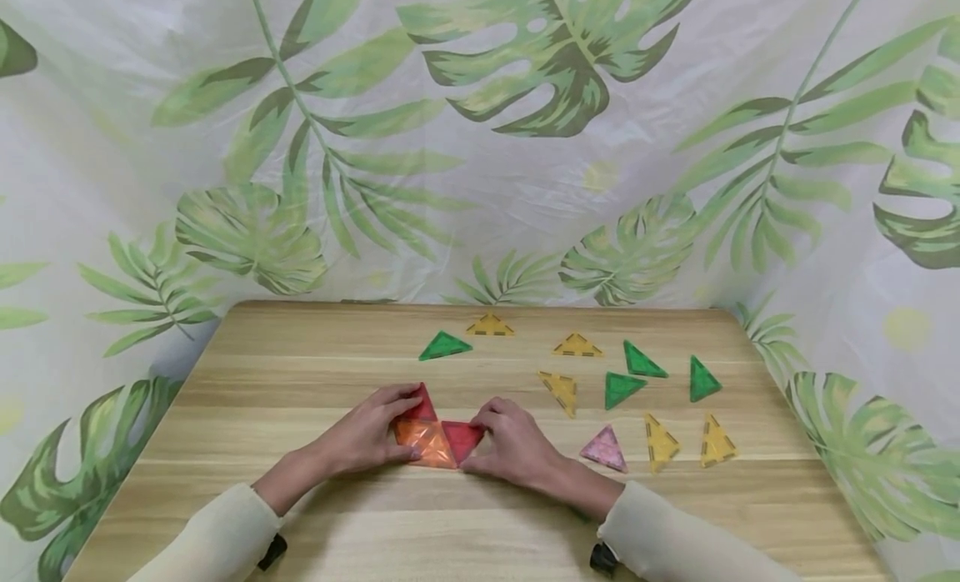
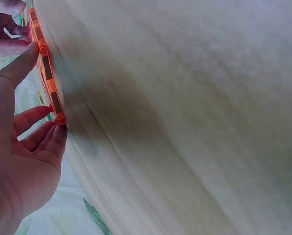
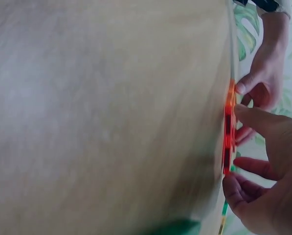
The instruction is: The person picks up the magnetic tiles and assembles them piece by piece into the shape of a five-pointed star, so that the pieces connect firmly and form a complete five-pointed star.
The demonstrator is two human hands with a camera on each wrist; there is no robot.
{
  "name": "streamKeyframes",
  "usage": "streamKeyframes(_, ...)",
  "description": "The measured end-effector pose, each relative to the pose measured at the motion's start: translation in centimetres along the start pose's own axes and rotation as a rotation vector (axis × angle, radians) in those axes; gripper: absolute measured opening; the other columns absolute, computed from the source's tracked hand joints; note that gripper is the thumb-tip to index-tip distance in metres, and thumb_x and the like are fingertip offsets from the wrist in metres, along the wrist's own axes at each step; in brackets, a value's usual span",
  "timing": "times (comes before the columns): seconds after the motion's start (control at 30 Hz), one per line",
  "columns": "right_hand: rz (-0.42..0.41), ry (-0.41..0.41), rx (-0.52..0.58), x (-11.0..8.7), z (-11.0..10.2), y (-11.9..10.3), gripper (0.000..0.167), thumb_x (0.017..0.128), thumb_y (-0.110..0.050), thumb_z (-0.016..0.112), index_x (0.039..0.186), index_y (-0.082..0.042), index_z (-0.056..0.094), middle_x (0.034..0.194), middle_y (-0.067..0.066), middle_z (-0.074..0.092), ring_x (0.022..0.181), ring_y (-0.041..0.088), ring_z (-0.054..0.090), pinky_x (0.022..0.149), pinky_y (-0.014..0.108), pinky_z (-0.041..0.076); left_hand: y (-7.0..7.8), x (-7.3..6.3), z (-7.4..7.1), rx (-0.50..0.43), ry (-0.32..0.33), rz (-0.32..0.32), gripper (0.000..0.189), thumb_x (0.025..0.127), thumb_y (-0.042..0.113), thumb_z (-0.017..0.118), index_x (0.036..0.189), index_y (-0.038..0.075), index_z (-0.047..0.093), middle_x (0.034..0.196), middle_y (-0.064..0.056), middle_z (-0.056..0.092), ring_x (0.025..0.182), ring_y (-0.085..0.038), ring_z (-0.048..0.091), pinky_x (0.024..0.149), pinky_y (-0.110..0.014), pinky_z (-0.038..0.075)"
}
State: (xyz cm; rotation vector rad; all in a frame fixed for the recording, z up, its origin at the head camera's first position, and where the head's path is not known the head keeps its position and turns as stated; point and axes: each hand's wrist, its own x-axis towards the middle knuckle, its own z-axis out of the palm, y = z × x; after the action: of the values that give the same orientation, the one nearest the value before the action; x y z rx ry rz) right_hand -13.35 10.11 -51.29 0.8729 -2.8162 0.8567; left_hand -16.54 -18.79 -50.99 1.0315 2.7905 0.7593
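Observation:
Flat on the wooden table (image 1: 375,515) lies a joined group of translucent magnetic tiles: an orange piece (image 1: 429,445), a red triangle (image 1: 425,405) above it and another red triangle (image 1: 461,437) on its right. My left hand (image 1: 366,432) holds the group's left side, thumb at the lower orange edge and fingers over the upper red triangle. With thumb and fingers, my right hand (image 1: 521,449) pinches the right red triangle against the orange piece. From the left wrist view, the orange edge (image 2: 48,68) shows dark magnet strips; the fingers partly hide the tiles.
Yellow triangles (image 1: 577,345) and green triangles (image 1: 624,388) lie scattered behind and to the right, several of each. A pink triangle (image 1: 604,449) sits right of my right hand. Leaf-printed cloth (image 1: 375,190) surrounds the table's back and sides.

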Motion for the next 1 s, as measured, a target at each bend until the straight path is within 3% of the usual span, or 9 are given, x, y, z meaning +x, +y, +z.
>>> streamKeyframes(0.17,-0.011,-0.061,0.036,-0.4,-1.1,1.1,0.047,0.081,-0.035,0.094,0.117,-0.008,0.079,0.115,0.001,0.071,0.108,0.015,0.066,0.096,0.033,0.058,0.1,0.0,0.1,-0.017,-0.023,-0.021,0.078,0.083,0.032,0.093,0.144,-0.004,0.062,0.153,-0.022,0.051,0.140,-0.040,0.051,0.114,-0.057,0.047)
streamKeyframes(0.33,-0.020,-0.087,0.061,-1.2,-3.1,2.3,0.047,0.085,-0.034,0.091,0.122,-0.008,0.077,0.124,0.001,0.070,0.117,0.018,0.066,0.103,0.039,0.056,0.1,-0.1,0.1,-0.011,-0.032,-0.027,0.076,0.085,0.033,0.091,0.145,-0.003,0.061,0.155,-0.021,0.050,0.142,-0.040,0.049,0.114,-0.057,0.046)
streamKeyframes(0.57,-0.061,-0.055,0.048,-2.8,-6.1,4.9,0.052,0.083,-0.032,0.093,0.124,-0.006,0.076,0.127,0.003,0.070,0.119,0.023,0.067,0.101,0.043,0.058,0.3,-0.1,0.1,0.010,-0.005,0.011,0.079,0.085,0.037,0.091,0.146,-0.003,0.060,0.156,-0.022,0.049,0.143,-0.040,0.048,0.114,-0.056,0.046)
streamKeyframes(0.87,-0.120,0.012,-0.013,-5.1,-9.0,10.0,0.053,0.078,-0.028,0.097,0.122,-0.004,0.078,0.125,0.008,0.073,0.118,0.029,0.068,0.095,0.048,0.060,0.1,-0.2,0.2,0.024,0.000,0.025,0.087,0.083,0.043,0.092,0.150,-0.002,0.057,0.161,-0.020,0.045,0.145,-0.037,0.047,0.113,-0.054,0.048)
streamKeyframes(1.0,-0.120,-0.004,-0.020,-6.4,-9.9,11.6,0.054,0.078,-0.028,0.097,0.122,-0.003,0.078,0.126,0.010,0.073,0.117,0.028,0.069,0.094,0.049,0.060,0.0,-0.4,0.2,0.019,-0.008,0.020,0.089,0.085,0.046,0.090,0.152,0.000,0.055,0.163,-0.019,0.044,0.147,-0.037,0.046,0.113,-0.055,0.048)
